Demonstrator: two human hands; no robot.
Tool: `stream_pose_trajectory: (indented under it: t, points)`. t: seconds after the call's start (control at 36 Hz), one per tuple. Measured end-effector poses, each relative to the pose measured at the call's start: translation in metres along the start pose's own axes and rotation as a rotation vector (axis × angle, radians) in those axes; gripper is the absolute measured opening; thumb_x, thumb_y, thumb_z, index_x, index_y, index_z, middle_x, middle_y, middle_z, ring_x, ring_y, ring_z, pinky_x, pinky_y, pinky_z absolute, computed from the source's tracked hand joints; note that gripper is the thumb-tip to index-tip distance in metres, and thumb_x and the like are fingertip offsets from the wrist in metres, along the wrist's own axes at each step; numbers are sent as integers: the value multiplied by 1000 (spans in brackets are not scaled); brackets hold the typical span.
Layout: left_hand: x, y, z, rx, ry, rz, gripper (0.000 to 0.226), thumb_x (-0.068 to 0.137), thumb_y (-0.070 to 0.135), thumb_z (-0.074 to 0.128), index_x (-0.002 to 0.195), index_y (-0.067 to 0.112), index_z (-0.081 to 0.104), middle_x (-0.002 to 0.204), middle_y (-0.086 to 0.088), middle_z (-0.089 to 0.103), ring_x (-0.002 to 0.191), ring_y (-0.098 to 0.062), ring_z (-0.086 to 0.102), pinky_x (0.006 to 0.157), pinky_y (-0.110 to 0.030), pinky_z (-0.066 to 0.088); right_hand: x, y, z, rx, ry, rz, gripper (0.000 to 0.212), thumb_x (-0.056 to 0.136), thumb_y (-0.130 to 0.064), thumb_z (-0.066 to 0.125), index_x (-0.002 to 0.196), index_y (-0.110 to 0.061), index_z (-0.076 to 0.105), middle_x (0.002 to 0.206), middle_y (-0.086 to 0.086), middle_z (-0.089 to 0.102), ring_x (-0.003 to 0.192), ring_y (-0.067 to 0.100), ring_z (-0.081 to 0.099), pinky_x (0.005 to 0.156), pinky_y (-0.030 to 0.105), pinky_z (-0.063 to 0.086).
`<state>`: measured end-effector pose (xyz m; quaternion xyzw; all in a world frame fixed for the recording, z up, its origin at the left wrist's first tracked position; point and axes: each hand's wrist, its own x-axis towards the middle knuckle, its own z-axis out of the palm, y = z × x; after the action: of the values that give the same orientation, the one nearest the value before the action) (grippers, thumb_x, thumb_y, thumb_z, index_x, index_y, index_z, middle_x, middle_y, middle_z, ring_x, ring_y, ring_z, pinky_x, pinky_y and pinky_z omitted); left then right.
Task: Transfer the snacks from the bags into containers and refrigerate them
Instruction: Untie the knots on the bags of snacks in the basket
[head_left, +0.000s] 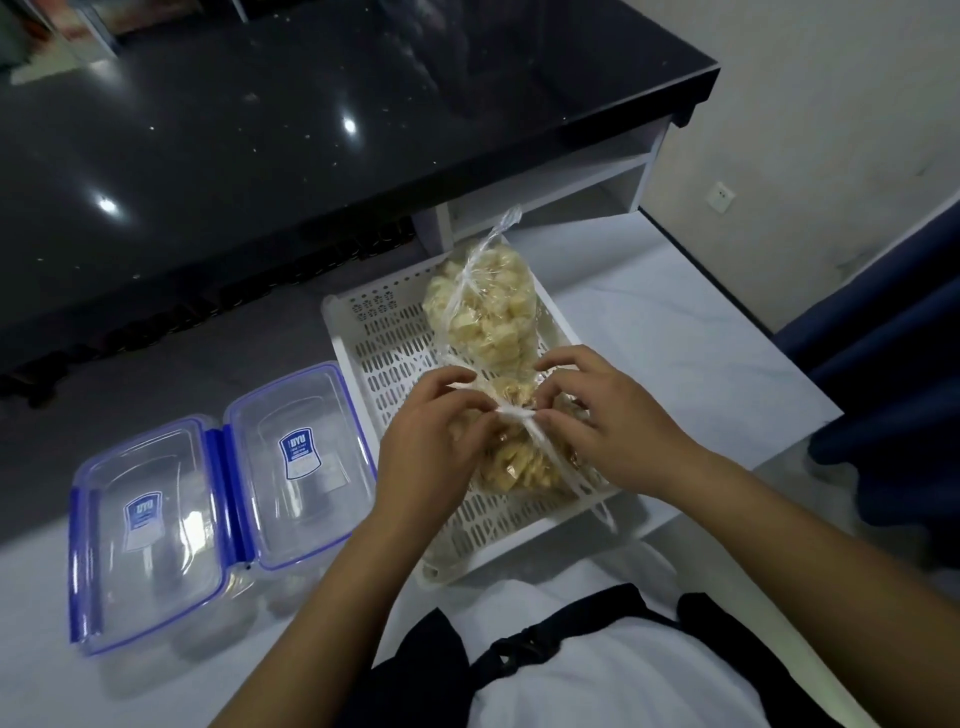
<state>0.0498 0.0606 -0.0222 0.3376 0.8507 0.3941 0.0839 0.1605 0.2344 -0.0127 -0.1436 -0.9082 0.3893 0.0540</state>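
My white slotted basket (395, 358) sits on the pale table (649, 332), angled so its long sides run from near me on the right up toward the black counter (260, 156), whose dark edge overhangs close behind the basket's far corner. The table's right edge falls away just beyond the basket; open surface lies on that side and in front of me. To the left, just beside the basket's wall, two clear containers with blue rims stand side by side: the nearer container (150, 530) and the farther container (301, 462), touching each other, lids on. Two clear bags of pale snack pieces lie in the basket, end to end along its long axis. The far bag (488, 312) points its knotted neck up toward the counter. The near bag (514, 467) lies under my hands, its tied neck pointing toward me. My left hand (441, 441) and right hand (613, 426) both have fingers curled in, pinching the white knot (519, 413) between them.
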Motion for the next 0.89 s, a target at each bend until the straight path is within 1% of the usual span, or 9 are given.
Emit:
stream_pose_trajectory:
  t: [0.14, 0.25, 0.33, 0.42, 0.5, 0.58, 0.69, 0.81, 0.89]
  points:
    - [-10, -15, -15, -35, 94, -11, 9, 85, 10, 79, 90, 17, 79, 116, 4, 64, 103, 22, 50, 86, 2, 33, -9, 4, -7, 94, 25, -5, 8, 96, -21, 63, 88, -24, 64, 131, -16, 44, 107, 15, 62, 89, 45, 56]
    - [-20, -24, -23, -96, 100, -94, 17, 86, 13, 79, 89, 29, 74, 113, 8, 65, 105, 19, 52, 85, 2, 35, -17, 16, -12, 171, 54, 54, 17, 95, -15, 64, 85, -29, 64, 125, -16, 47, 111, 7, 60, 94, 38, 56]
    - [-23, -22, -23, -137, 56, -112, 16, 88, 14, 76, 93, 29, 72, 112, 10, 65, 107, 11, 56, 91, -11, 45, -20, 20, -10, 220, 75, 74, 17, 93, -14, 67, 91, -30, 66, 121, -18, 50, 107, 5, 61, 94, 35, 56]
    - [-19, -15, -26, -130, -19, -44, 27, 90, 26, 74, 115, 33, 66, 121, 18, 61, 116, 10, 52, 99, -13, 42, -19, 13, -10, 222, 67, 44, 27, 90, -26, 72, 116, -33, 66, 128, -14, 50, 118, 4, 57, 100, 28, 51]
    - [-8, -5, -28, -46, -122, 22, 40, 89, 48, 71, 127, 39, 60, 132, 19, 54, 126, 2, 46, 103, -17, 35, -11, -3, -10, 130, 25, 26, 34, 84, -47, 70, 117, -41, 65, 138, -15, 46, 127, 5, 49, 102, 24, 44]
    - [4, 4, -24, 87, -186, 42, 32, 88, 44, 72, 118, 34, 69, 138, 10, 55, 132, -12, 43, 109, -37, 36, -2, -17, -4, 0, 8, 10, 20, 88, -34, 72, 108, -32, 72, 142, -8, 47, 129, 12, 45, 104, 31, 40]
    - [16, 9, -23, 123, -251, 25, 13, 89, 34, 73, 101, 30, 74, 138, 9, 58, 132, -15, 44, 112, -49, 35, 4, -24, 0, -131, 4, -61, 4, 91, -26, 71, 90, -23, 72, 135, -4, 55, 125, 12, 44, 102, 25, 32]
    - [14, 3, -32, 80, -229, 39, 7, 87, 30, 75, 91, 32, 70, 128, 11, 64, 123, -12, 52, 106, -42, 41, -3, -20, -8, -84, -56, -45, 5, 93, -27, 68, 89, -24, 66, 132, -9, 52, 127, 7, 39, 108, 30, 33]
    - [7, -2, -37, -55, -147, 11, 10, 87, 27, 75, 86, 33, 68, 121, 16, 66, 117, -4, 57, 98, -26, 43, -12, -16, -17, 42, -85, -2, 6, 94, -27, 67, 89, -26, 64, 132, -16, 49, 130, 3, 38, 107, 25, 33]
